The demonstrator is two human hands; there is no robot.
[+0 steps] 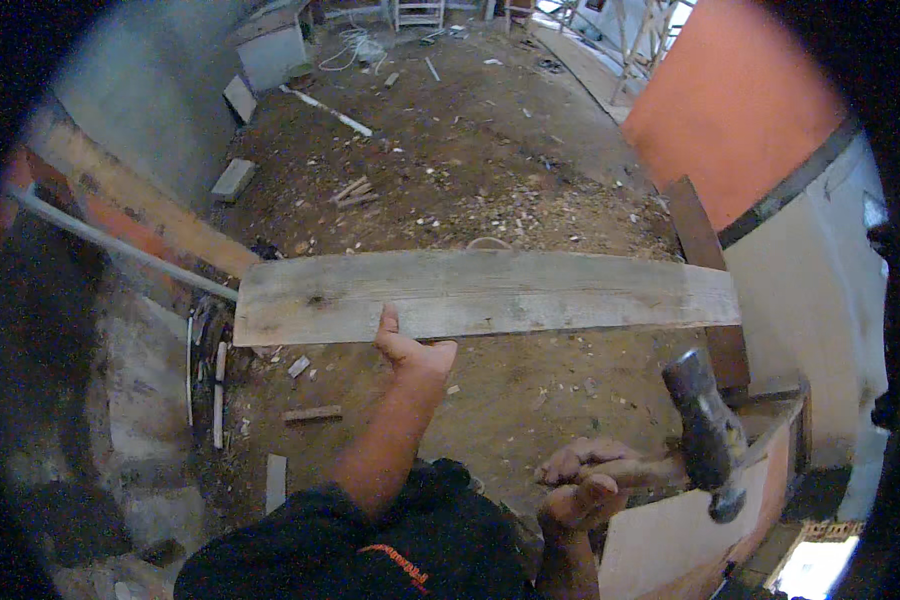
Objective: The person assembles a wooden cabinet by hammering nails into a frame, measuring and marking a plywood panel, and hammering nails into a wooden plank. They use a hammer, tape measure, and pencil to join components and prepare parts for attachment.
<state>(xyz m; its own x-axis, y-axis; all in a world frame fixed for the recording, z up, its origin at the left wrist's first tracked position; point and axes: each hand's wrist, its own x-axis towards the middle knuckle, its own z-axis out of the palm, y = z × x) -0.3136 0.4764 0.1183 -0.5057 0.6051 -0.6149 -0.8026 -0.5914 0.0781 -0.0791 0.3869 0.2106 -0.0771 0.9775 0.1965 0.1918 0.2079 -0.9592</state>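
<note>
A long pale wooden plank [550, 292] spans the view from left to right. My left hand [410, 346] grips its near edge left of the middle, thumb on the upper face and fingers hidden beneath. At the lower right, my right hand [582, 484] is closed around the wooden handle of a hammer [708, 425]. The hammer's dark metal head points away from the hand, apart from the plank. The plank's right end overlaps an upright brown board [698, 225], and its left end meets a tan timber [195, 232]; whether they touch is unclear.
Dirt ground [510, 150] strewn with rubble lies beyond the plank. A white pole [328, 110], a block [233, 181] and wood scraps [352, 192] rest there. An orange wall [735, 100] stands at right, a grey wall [155, 125] at left.
</note>
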